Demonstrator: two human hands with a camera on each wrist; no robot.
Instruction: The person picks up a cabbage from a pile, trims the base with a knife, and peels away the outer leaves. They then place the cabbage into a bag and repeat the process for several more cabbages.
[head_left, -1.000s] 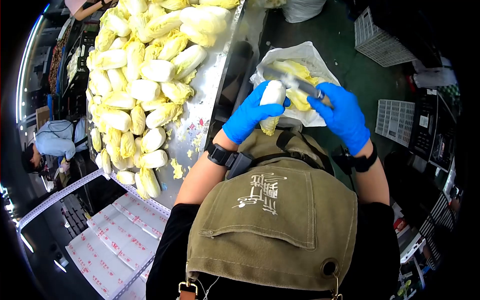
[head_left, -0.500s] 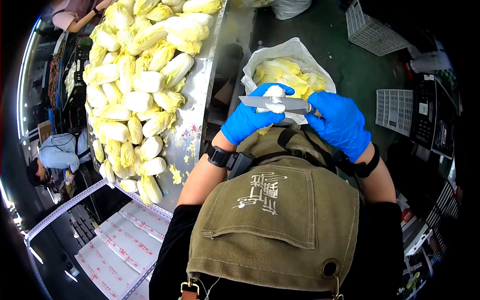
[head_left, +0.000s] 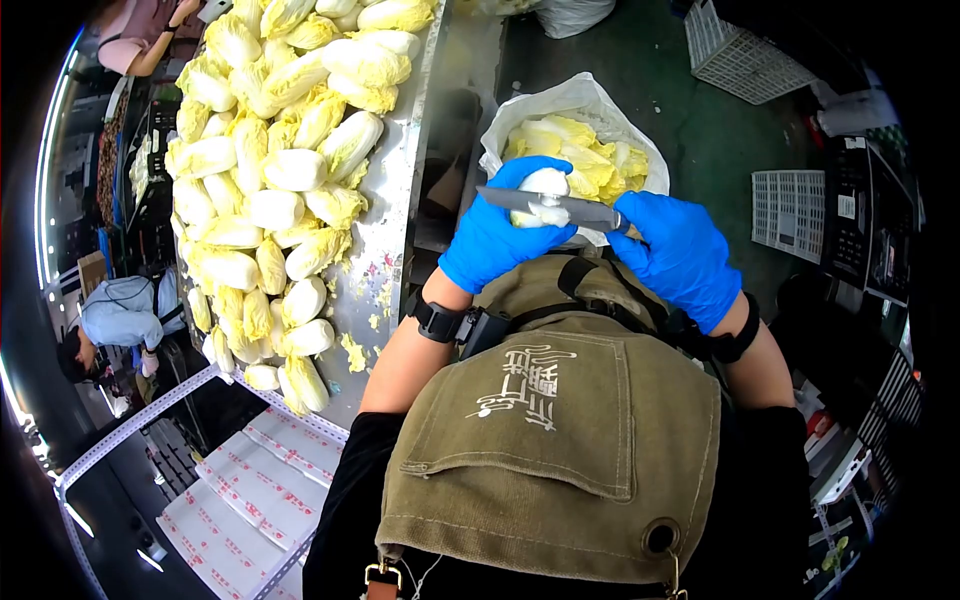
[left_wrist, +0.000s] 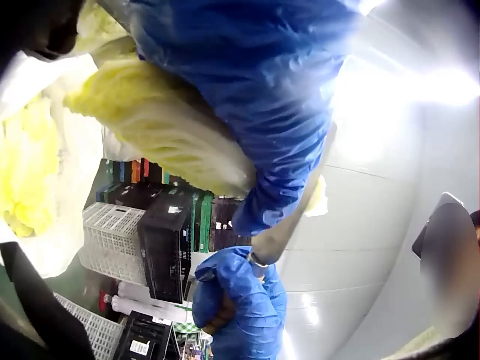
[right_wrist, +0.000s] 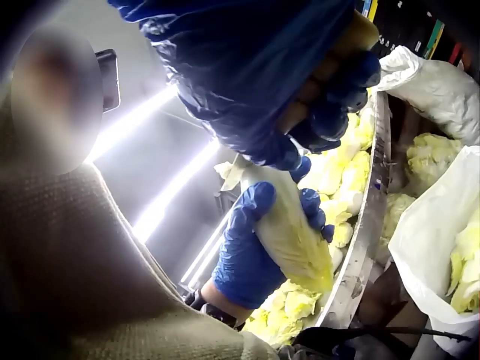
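In the head view my blue-gloved left hand [head_left: 505, 235] grips a small napa cabbage [head_left: 546, 181], its white base end up. The right wrist view shows that cabbage [right_wrist: 292, 232] with the thumb on one side and fingers on the other; its yellow leafy end points down. My right hand [head_left: 680, 258], also gloved in blue, holds a knife [head_left: 590, 213] by its handle. The blade lies crosswise over the cabbage's base, with a white cut piece [head_left: 549, 214] beside it. In the left wrist view the blade [left_wrist: 289, 225] passes behind the left fingers.
A metal table [head_left: 385, 250] on the left bears a heap of napa cabbages [head_left: 275, 210]. Beyond my hands stands an open white bag [head_left: 640, 125] with yellow leaves [head_left: 570, 145]. White crates [head_left: 788, 215] stand at right; another person [head_left: 125, 305] is at far left.
The knife, blurred and farther from me one second ago, now lies across the cabbage's base. My left hand has tipped the cabbage so its base faces up, and a white piece shows at the blade.
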